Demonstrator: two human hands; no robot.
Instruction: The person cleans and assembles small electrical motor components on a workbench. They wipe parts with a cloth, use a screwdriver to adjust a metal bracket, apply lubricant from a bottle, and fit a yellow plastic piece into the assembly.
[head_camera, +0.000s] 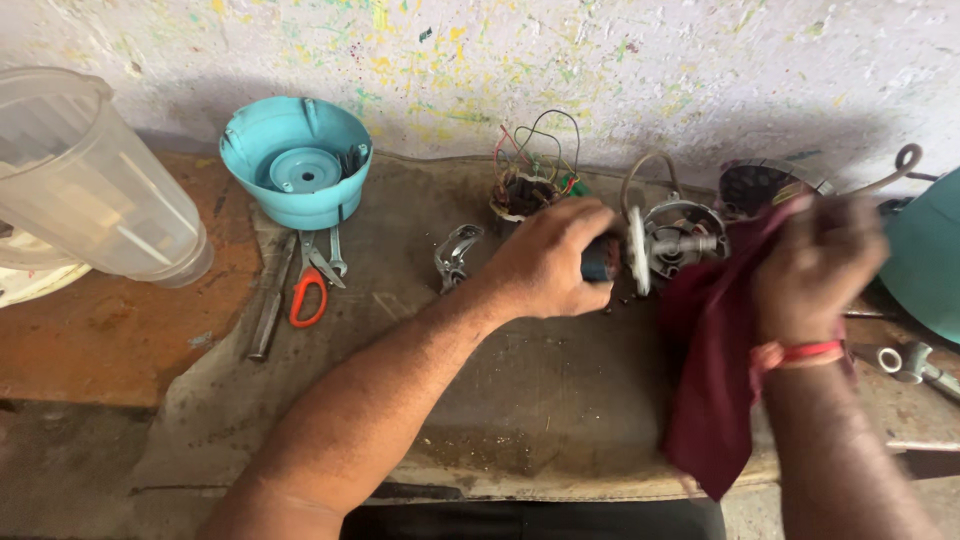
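Left hand (545, 262) is clamped around the dark end of a motor rotor (640, 250), fingers wrapped tight on it, holding it just above the middle of the table (540, 400) with its white disc and metal bracket pointing right. Right hand (820, 262) is up against the other end, fingers bunched into a maroon cloth (712, 370) that drapes down past the wrist; the hand is blurred, so exactly where the cloth meets the metal is hard to tell. A red thread band (800, 352) sits on that wrist.

Behind the rotor, a wound stator (525, 190) with loose coloured wires stands near the wall. Just left of the left hand lies a small metal clip (455, 255). Further left, a turquoise plastic housing (296, 160) is tipped on its side, with orange-handled scissors (310, 290) and spanners (335, 255) below it. A clear blender jar (85, 180) lies at the far left.
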